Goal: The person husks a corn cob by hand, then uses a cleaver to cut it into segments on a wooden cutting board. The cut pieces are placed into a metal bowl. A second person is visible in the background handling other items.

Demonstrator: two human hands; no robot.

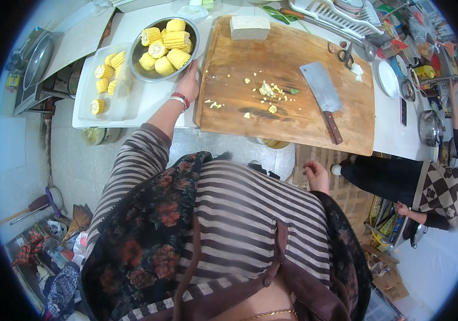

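My left hand is at the lower right rim of a steel bowl heaped with cut corn cob pieces; its fingers reach under the bowl's side. Left of the bowl, a translucent plastic container holds several more corn pieces. Before my body, below the edge of the wooden cutting board, hangs my right hand, holding nothing, fingers loosely curled. Corn scraps lie on the board. A cleaver with a wooden handle rests on its right part, with scissors above. A pale block sits at the far edge.
A white dish rack, a white plate, a phone and a steel pot are along the right. Another person stands at the right, one arm reaching to a shelf. A bucket is under the board's edge.
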